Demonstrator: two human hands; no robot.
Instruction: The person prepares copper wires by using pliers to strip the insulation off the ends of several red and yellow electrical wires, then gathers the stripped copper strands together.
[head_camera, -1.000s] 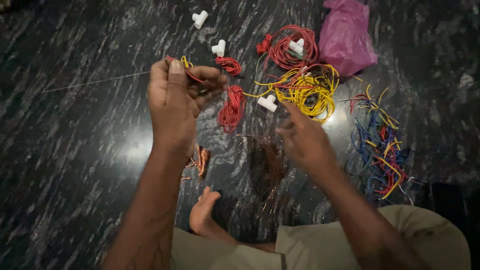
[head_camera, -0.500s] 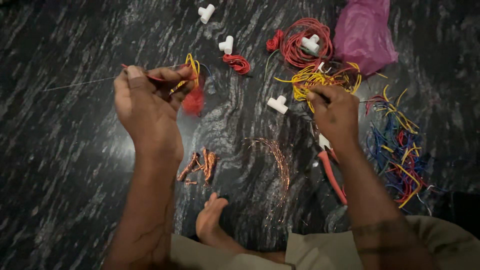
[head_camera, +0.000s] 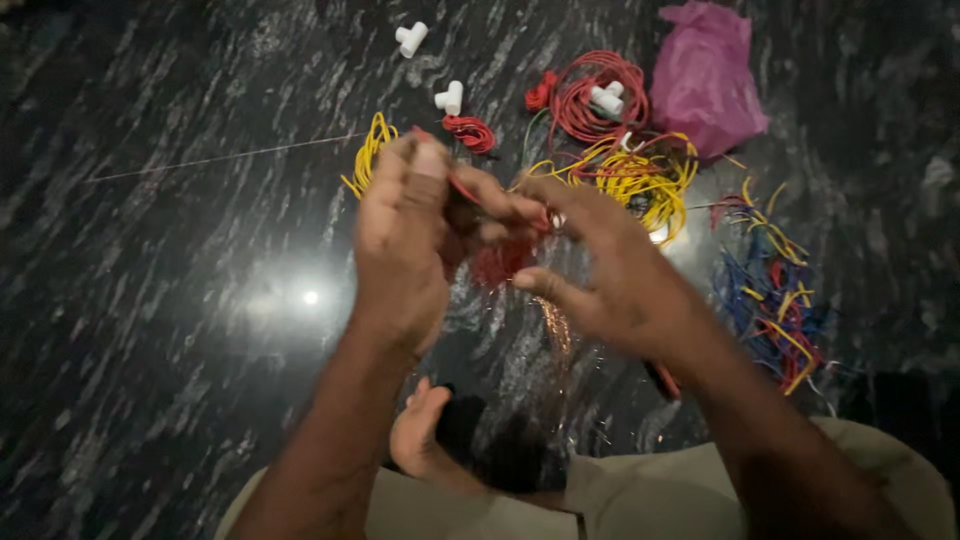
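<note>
Hands (head_camera: 500, 240) pinch thin red wire (head_camera: 465, 190) — glossy marbled floor (head_camera: 170, 330).

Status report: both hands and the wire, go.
Left hand and right hand together pinching red wire. Yellow wire coil just beyond. Nothing between them.

Floor (head_camera: 180, 330) from my view is polished dark stone, super glossy, throwing glare back at me. The wire coils, red (head_camera: 597, 95) and yellow (head_camera: 640, 180), look like smooth plastic insulation. White fittings (head_camera: 450, 97) are matt plastic, and the pink bag (head_camera: 705, 80) is thin crinkly plastic.
</note>
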